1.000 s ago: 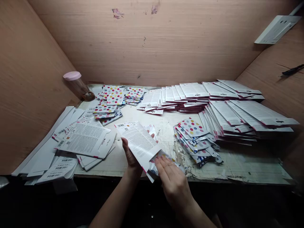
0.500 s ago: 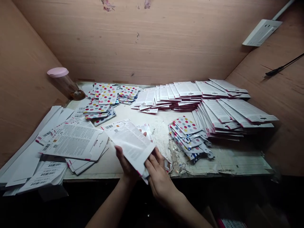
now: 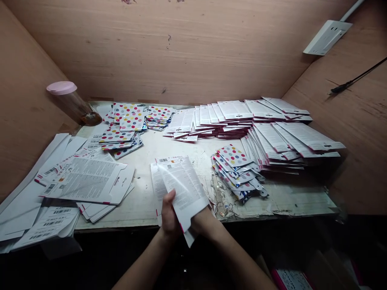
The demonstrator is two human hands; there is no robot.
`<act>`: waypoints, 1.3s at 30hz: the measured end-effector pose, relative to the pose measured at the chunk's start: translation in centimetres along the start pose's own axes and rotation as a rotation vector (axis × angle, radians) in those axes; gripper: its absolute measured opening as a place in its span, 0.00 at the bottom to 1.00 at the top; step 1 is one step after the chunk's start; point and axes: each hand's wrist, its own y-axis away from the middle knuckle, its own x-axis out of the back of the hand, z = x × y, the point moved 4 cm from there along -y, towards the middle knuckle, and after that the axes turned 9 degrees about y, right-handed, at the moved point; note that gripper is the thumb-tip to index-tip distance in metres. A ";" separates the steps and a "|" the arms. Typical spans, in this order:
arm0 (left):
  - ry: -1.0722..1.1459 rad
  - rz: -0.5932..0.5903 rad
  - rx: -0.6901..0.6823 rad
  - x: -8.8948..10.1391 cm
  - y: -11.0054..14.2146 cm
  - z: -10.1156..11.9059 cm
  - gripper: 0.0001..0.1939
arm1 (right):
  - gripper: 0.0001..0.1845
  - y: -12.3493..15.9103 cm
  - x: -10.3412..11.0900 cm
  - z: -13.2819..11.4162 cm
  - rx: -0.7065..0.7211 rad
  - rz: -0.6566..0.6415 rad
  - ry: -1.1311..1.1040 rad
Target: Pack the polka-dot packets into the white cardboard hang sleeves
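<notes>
A white printed card envelope [image 3: 184, 181] with a pink edge and a flap at its near end is tilted above the table's front edge. My left hand [image 3: 169, 213] grips its left side, thumb up along the edge. At the near right end is my right hand [image 3: 204, 222], its fingers hidden under or inside the envelope; I cannot tell which. Behind the envelope, a second printed card [image 3: 156, 183] shows at the left, partly covered. To the right lies a fanned pile of polka-dot packets [image 3: 232, 157], several deep.
Printed envelopes [image 3: 87, 177] and white sheets [image 3: 27, 201] lie at left. More polka-dot packets [image 3: 131, 121] sit at the back, near a leaning pink-lidded bottle [image 3: 71, 102]. Stacked envelopes [image 3: 305, 139] fill the right. A socket box [image 3: 328, 37] and cable [image 3: 344, 86] are on the walls.
The envelope has turned more upright and come slightly nearer. My right hand's fingers, visible at its edge before, have gone out of sight behind or into it. The second card shows at left.
</notes>
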 end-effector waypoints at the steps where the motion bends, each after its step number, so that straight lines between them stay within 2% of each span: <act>1: -0.067 0.051 -0.012 0.4 -0.5 0.6 0.25 | 0.21 0.6 -0.2 -0.1 0.037 -0.038 0.010; 3: -0.221 0.072 -0.071 1.0 -1.9 2.3 0.21 | 0.17 2.7 -0.2 -0.7 0.056 -0.124 0.078; 6: -0.406 0.020 -0.232 2.0 -3.9 4.9 0.21 | 0.17 6.2 1.3 -1.7 0.070 -0.215 0.184; 8: -0.505 0.029 -0.345 2.7 -5.0 6.0 0.24 | 0.18 7.3 2.9 -1.6 0.112 -0.233 0.090; 10: -0.556 0.073 -0.434 3.3 -5.7 6.6 0.30 | 0.16 6.9 4.3 -0.2 0.062 -0.177 -0.070; 12: -0.690 0.113 -0.568 3.6 -5.5 6.9 0.35 | 0.15 5.6 4.7 2.2 -0.075 -0.057 -0.179; 13: -0.824 0.102 -0.641 3.5 -5.1 6.9 0.33 | 0.15 4.9 4.5 3.3 -0.128 0.002 -0.199; 15: -1.201 -0.056 -0.720 3.2 -3.7 6.1 0.22 | 0.14 3.8 3.4 5.0 -0.163 0.063 -0.213; 17: -1.559 -0.327 -0.654 3.4 -2.0 4.4 0.18 | 0.13 3.2 2.2 5.7 -0.163 0.074 -0.202; 18: -1.661 -0.449 -0.587 3.9 -1.1 3.6 0.18 | 0.13 3.1 1.7 5.8 -0.166 0.076 -0.190; 19: -1.731 -0.537 -0.531 4.4 -0.3 3.0 0.22 | 0.12 2.9 1.3 5.8 -0.168 0.077 -0.179; 21: -1.824 -0.616 -0.484 5.4 0.9 2.4 0.38 | 0.11 2.8 0.8 5.6 -0.173 0.072 -0.163; 23: -1.874 -0.643 -0.495 6.0 1.4 2.0 0.47 | 0.09 2.5 0.5 5.3 -0.177 0.050 -0.135; 29: -1.899 -0.632 -0.558 6.7 1.2 1.7 0.44 | 0.10 1.9 -0.1 5.2 -0.165 -0.021 -0.001; 36: -1.853 -0.646 -0.538 6.8 1.1 1.7 0.45 | 0.12 1.9 -1.0 4.9 -0.042 -0.096 0.094; 39: -1.898 -0.655 -0.554 6.6 1.2 1.8 0.44 | 0.10 2.1 -1.0 5.0 0.017 -0.135 0.072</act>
